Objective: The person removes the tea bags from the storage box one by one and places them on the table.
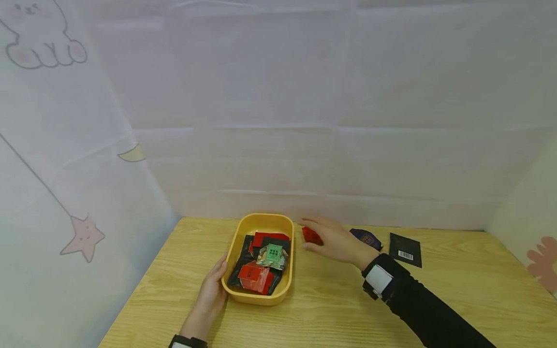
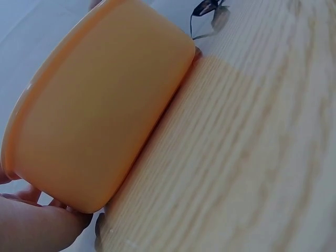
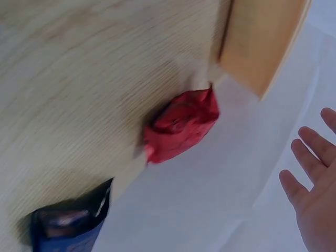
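A yellow plastic bin [image 1: 258, 299] stands on the table, holding black, red and green-labelled packets [image 1: 274, 252]. My left hand [image 1: 212, 285] holds the bin by its left side. In the left wrist view, its thumb and fingers [image 2: 44, 220] lie at one end of the bin, partly hidden by the wall. My right hand [image 1: 337, 240] is over a small red packet [image 1: 312, 236] to the right of the bin. The right wrist view shows that hand [image 3: 320, 184] with fingers spread, apart from the crumpled red packet [image 3: 182, 126] and holding nothing.
A dark blue packet [image 1: 366, 238] and a flat black packet with a white barcode label [image 1: 402, 247] lie farther right on the wooden table [image 1: 330, 309]. A pale cloth wall [image 1: 278, 159] rises along the table's back edge.
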Available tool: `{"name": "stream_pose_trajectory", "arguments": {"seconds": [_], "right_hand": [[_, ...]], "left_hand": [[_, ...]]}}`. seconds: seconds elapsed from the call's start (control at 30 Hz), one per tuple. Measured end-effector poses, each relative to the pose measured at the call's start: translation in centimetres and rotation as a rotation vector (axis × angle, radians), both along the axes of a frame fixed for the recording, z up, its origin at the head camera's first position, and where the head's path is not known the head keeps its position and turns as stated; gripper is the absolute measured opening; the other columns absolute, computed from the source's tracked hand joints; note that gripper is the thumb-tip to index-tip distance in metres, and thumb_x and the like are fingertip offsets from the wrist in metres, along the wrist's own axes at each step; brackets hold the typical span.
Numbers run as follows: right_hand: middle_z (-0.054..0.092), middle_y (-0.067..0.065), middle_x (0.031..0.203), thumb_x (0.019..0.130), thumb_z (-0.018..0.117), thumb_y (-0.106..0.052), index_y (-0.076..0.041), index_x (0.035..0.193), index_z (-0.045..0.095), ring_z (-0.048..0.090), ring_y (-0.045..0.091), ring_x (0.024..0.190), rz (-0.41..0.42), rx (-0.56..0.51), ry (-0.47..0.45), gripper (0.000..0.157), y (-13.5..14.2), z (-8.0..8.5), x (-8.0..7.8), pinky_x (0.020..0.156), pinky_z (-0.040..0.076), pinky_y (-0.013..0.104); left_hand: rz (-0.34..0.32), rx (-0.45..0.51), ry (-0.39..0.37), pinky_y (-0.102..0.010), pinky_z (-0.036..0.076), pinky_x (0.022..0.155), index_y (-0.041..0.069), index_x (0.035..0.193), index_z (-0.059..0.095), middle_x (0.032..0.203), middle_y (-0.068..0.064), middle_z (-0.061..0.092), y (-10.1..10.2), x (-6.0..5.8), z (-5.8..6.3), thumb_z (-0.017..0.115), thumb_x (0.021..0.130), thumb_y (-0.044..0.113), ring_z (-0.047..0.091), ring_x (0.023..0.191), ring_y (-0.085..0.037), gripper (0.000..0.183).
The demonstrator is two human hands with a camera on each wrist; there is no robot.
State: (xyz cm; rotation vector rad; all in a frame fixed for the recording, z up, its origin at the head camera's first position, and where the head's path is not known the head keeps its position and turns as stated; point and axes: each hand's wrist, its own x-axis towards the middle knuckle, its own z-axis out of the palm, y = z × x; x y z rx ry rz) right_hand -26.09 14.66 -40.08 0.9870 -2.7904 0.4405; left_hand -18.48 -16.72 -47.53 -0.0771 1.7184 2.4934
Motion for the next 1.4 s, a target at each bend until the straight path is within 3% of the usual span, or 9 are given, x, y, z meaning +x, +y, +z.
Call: {"name": "stream_pose_trajectory", "arguments": {"seconds": [0.1, 0.27, 0.43, 0.63, 1.0, 1.4], "right_hand": [[0.048, 0.007, 0.146, 0.084, 0.058, -0.053, -0.021, 0.141, 0.044, 0.044, 0.027, 0.129, 0.013, -0.002, 0.011, 0.067, -1.7, 0.2, -0.1, 0.107, 0.042, 0.052], [0.041, 0.01, 0.15, 0.082, 0.059, -0.055, -0.02, 0.143, 0.041, 0.039, 0.03, 0.133, 0.047, 0.044, -0.034, 0.072, -4.6, 0.3, 0.3, 0.11, 0.036, 0.056], [0.039, 0.013, 0.15, 0.081, 0.058, -0.059, -0.019, 0.144, 0.038, 0.034, 0.03, 0.136, 0.057, 0.148, -0.077, 0.078, -6.9, -0.2, 0.8, 0.113, 0.03, 0.059], [0.042, 0.013, 0.149, 0.078, 0.058, -0.063, -0.02, 0.144, 0.039, 0.035, 0.03, 0.135, 0.061, 0.278, -0.059, 0.08, -8.9, -1.2, 1.1, 0.112, 0.034, 0.056], [0.042, 0.008, 0.15, 0.075, 0.068, -0.051, -0.025, 0.142, 0.041, 0.036, 0.024, 0.136, 0.048, 0.424, -0.079, 0.078, -11.1, -1.4, 1.3, 0.115, 0.031, 0.047], [0.048, 0.006, 0.143, 0.07, 0.073, -0.048, -0.026, 0.14, 0.044, 0.041, 0.025, 0.131, -0.049, 0.469, -0.215, 0.079, -11.8, -1.2, 0.0, 0.115, 0.03, 0.049]], "left_hand": [[-0.003, 0.002, -0.002, -0.05, -0.001, 0.122, -0.001, 0.15, 0.008, 0.16, -0.019, 0.0, -0.1, 0.1, 0.1, 0.026, 0.104, 0.018, -0.001, 0.144, -0.03, 0.054], [-0.03, -0.001, -0.004, -0.051, -0.002, 0.122, 0.0, 0.151, 0.006, 0.16, -0.019, -0.003, -0.2, 0.3, 0.2, 0.025, 0.104, 0.02, -0.003, 0.144, -0.031, 0.054], [-0.044, 0.008, -0.001, -0.05, -0.002, 0.122, 0.001, 0.151, 0.005, 0.161, -0.018, -0.004, -0.3, 0.3, 0.3, 0.024, 0.104, 0.02, -0.004, 0.144, -0.03, 0.054], [-0.031, 0.012, 0.003, -0.049, -0.002, 0.122, -0.001, 0.15, 0.005, 0.16, -0.019, -0.003, -0.2, 0.3, 0.2, 0.024, 0.104, 0.019, -0.002, 0.144, -0.03, 0.054], [-0.033, -0.003, -0.008, -0.051, -0.001, 0.122, -0.001, 0.151, 0.005, 0.16, -0.019, -0.004, -0.2, 0.5, 0.3, 0.027, 0.104, 0.021, -0.003, 0.144, -0.03, 0.056], [-0.034, -0.023, -0.01, -0.052, 0.0, 0.121, 0.001, 0.151, 0.005, 0.16, -0.02, -0.003, -0.2, 0.4, 0.0, 0.027, 0.103, 0.025, -0.002, 0.144, -0.032, 0.058]]}}
